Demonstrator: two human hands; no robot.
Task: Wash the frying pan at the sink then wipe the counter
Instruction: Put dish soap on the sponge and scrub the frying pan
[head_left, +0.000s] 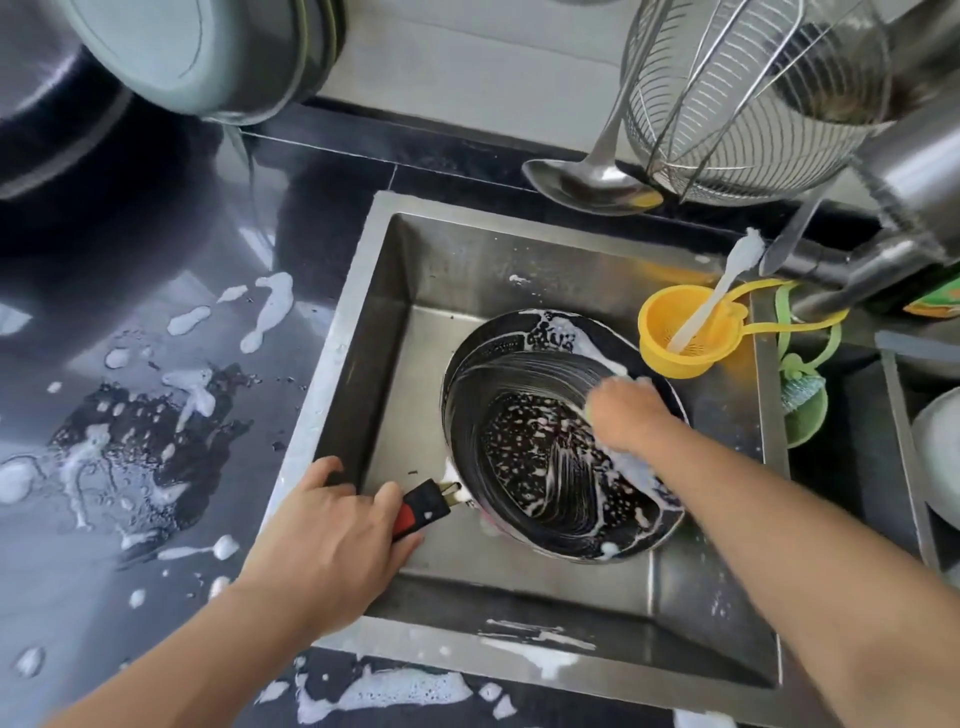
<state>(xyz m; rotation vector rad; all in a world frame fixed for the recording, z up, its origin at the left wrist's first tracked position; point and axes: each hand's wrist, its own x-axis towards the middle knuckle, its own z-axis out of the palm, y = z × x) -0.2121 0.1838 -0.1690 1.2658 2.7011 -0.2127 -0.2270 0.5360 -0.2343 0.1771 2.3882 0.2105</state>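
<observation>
Pan: tilted in the sink, streaked with suds.
My left hand: fingers curled round the handle.
My right hand: blurred inside the pan; grip cannot be told.
Counter: foam-spattered, left of the sink.

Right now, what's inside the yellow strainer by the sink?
A white brush stands tilted in the yellow strainer, foamy end up. Its lower end and the strainer's bottom beneath it are hidden.
</observation>
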